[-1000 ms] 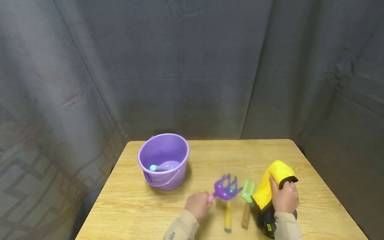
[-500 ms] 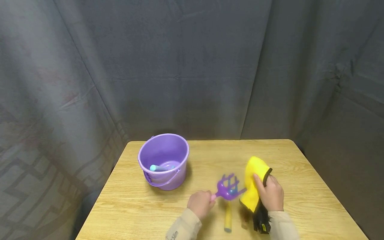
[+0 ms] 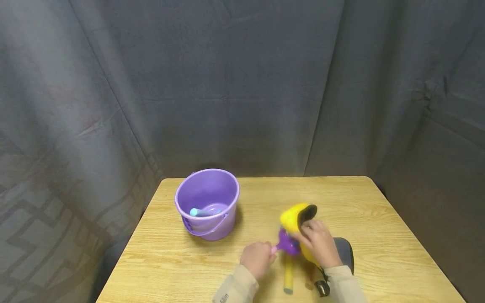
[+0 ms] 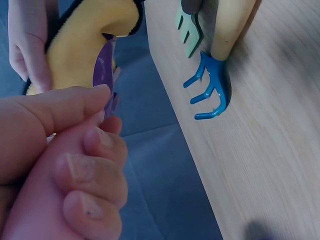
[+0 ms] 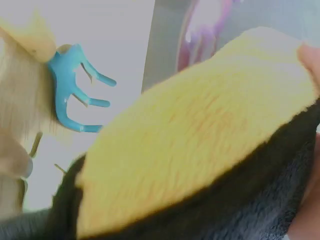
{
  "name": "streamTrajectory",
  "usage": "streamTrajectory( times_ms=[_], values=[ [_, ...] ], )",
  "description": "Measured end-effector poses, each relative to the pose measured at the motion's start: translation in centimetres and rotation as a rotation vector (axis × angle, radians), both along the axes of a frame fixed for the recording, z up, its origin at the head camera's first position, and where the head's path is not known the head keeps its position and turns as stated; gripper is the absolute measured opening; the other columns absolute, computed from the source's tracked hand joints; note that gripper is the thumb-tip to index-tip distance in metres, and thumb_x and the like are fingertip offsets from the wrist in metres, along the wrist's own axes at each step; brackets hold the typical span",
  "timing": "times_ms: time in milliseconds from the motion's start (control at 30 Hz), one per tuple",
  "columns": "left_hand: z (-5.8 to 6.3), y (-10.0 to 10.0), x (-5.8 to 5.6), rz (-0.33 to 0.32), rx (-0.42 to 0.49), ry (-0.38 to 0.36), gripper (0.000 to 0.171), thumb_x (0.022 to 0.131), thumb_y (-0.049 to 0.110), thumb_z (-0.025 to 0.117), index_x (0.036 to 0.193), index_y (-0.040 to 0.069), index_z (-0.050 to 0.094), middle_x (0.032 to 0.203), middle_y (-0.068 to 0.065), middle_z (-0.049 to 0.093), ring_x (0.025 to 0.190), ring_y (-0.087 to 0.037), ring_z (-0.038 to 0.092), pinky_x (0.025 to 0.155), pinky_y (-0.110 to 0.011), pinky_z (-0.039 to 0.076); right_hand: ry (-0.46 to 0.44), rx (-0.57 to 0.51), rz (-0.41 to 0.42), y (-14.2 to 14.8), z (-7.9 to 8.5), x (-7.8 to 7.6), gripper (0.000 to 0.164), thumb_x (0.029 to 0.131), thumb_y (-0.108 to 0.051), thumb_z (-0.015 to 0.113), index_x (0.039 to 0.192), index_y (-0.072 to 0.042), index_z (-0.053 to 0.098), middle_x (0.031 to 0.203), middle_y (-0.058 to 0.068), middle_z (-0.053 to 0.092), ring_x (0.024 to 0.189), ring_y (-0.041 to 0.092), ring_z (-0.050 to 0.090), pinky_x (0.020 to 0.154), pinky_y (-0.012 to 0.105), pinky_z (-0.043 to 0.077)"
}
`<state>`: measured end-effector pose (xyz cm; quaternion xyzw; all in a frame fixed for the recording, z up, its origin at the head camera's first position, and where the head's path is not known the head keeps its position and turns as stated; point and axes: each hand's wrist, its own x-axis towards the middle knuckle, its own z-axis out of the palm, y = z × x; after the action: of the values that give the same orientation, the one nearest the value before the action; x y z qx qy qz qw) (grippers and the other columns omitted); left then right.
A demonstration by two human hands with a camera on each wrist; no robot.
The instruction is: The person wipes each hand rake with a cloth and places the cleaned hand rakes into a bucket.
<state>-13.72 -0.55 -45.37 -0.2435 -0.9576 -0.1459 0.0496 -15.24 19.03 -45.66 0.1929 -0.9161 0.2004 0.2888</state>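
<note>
My left hand [image 3: 257, 260] grips a purple toy hand rake [image 3: 289, 244] by its pink handle, its head pointing right above the table. In my right hand [image 3: 321, 244] is a yellow cleaning cloth [image 3: 293, 218] with a black edge and a grey back [image 3: 344, 254]. The cloth overlaps the rake's tines and hides most of them in the head view. Seen from the left wrist, the purple head [image 4: 103, 67] lies right at the cloth [image 4: 80, 42]. The cloth's yellow face [image 5: 200, 130] fills much of the right wrist view.
A purple bucket [image 3: 224, 227] with a light-blue handle [image 3: 198, 212] inside stands at the table's left. Below my hands lie a blue-tined rake [image 4: 220, 90] with a yellow handle [image 3: 289, 275] and a green fork [image 4: 192, 30] with a wooden handle [image 3: 310, 283].
My right hand has carried the cloth leftward from the table's right side onto the purple rake's head. My left hand has shifted slightly right, still holding the rake.
</note>
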Motion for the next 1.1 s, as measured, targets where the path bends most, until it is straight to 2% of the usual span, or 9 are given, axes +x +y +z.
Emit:
streamTrajectory(
  times_ms=[167, 400, 500, 600, 667, 733, 867, 1100],
  values=[
    [0.1, 0.2, 0.2, -0.017, -0.012, 0.046, 0.025, 0.080, 0.026, 0.065, 0.063, 0.011, 0.053, 0.051, 0.005, 0.043, 0.041, -0.006, 0.037, 0.038, -0.017, 0.031, -0.029, 0.100, 0.000, -0.7, -0.2, 0.0, 0.023, 0.069, -0.025, 0.074, 0.084, -0.007, 0.068, 0.087, 0.006, 0.056, 0.080, 0.023, 0.050, 0.064, 0.037, 0.039],
    [0.1, 0.2, 0.4, -0.034, 0.019, 0.071, 0.033, 0.083, 0.024, 0.061, 0.056, 0.014, 0.044, 0.049, 0.007, 0.037, 0.040, -0.005, 0.033, 0.037, -0.016, 0.028, -0.050, 0.198, 0.036, -1.3, -0.2, 0.4, 0.028, 0.062, -0.020, 0.077, 0.086, -0.010, 0.069, 0.095, 0.013, 0.055, 0.087, 0.028, 0.050, 0.062, 0.037, 0.039],
    [0.2, 0.1, 0.4, -0.031, 0.032, 0.064, 0.034, 0.082, 0.024, 0.062, 0.056, 0.014, 0.043, 0.049, 0.007, 0.038, 0.041, -0.005, 0.033, 0.038, -0.016, 0.029, -0.080, 0.192, 0.051, -1.5, -0.1, 0.5, 0.026, 0.064, -0.026, 0.076, 0.084, -0.012, 0.070, 0.097, 0.014, 0.055, 0.089, 0.029, 0.049, 0.064, 0.038, 0.038],
    [0.3, 0.1, 0.6, -0.018, 0.039, 0.037, 0.033, 0.082, 0.024, 0.062, 0.056, 0.014, 0.045, 0.049, 0.006, 0.039, 0.041, -0.006, 0.033, 0.038, -0.017, 0.029, -0.143, 0.159, 0.070, -1.7, 0.0, 0.7, 0.021, 0.071, -0.031, 0.072, 0.082, -0.013, 0.071, 0.099, 0.013, 0.055, 0.092, 0.028, 0.048, 0.068, 0.039, 0.039],
    [0.3, 0.1, 0.6, -0.011, 0.047, 0.010, 0.033, 0.082, 0.025, 0.062, 0.056, 0.014, 0.045, 0.049, 0.006, 0.039, 0.041, -0.006, 0.034, 0.038, -0.017, 0.030, -0.191, 0.138, 0.073, -1.7, 0.1, 0.8, 0.018, 0.076, -0.030, 0.068, 0.081, -0.013, 0.072, 0.100, 0.013, 0.055, 0.094, 0.028, 0.048, 0.070, 0.040, 0.039],
    [0.4, 0.1, 0.7, -0.008, 0.048, -0.014, 0.032, 0.082, 0.026, 0.062, 0.057, 0.013, 0.047, 0.050, 0.007, 0.040, 0.041, -0.006, 0.035, 0.039, -0.017, 0.031, -0.222, 0.122, 0.064, -1.8, 0.2, 0.8, 0.017, 0.077, -0.027, 0.068, 0.080, -0.011, 0.071, 0.102, 0.014, 0.054, 0.096, 0.028, 0.048, 0.070, 0.040, 0.039],
    [0.5, 0.3, 0.7, -0.006, 0.029, -0.024, 0.029, 0.082, 0.027, 0.063, 0.059, 0.013, 0.052, 0.052, 0.006, 0.044, 0.042, -0.006, 0.038, 0.040, -0.017, 0.032, -0.209, 0.121, 0.036, -1.8, 0.1, 0.7, 0.020, 0.070, -0.024, 0.074, 0.078, -0.006, 0.069, 0.101, 0.015, 0.054, 0.093, 0.029, 0.051, 0.067, 0.039, 0.040],
    [0.7, 0.6, 0.9, -0.009, -0.023, 0.018, 0.024, 0.080, 0.027, 0.065, 0.063, 0.013, 0.057, 0.054, 0.005, 0.047, 0.043, -0.005, 0.040, 0.040, -0.016, 0.032, -0.149, 0.100, -0.016, -1.8, -0.3, 0.4, 0.025, 0.060, -0.024, 0.079, 0.073, -0.008, 0.065, 0.091, 0.010, 0.055, 0.079, 0.024, 0.054, 0.061, 0.035, 0.042]
  ],
)
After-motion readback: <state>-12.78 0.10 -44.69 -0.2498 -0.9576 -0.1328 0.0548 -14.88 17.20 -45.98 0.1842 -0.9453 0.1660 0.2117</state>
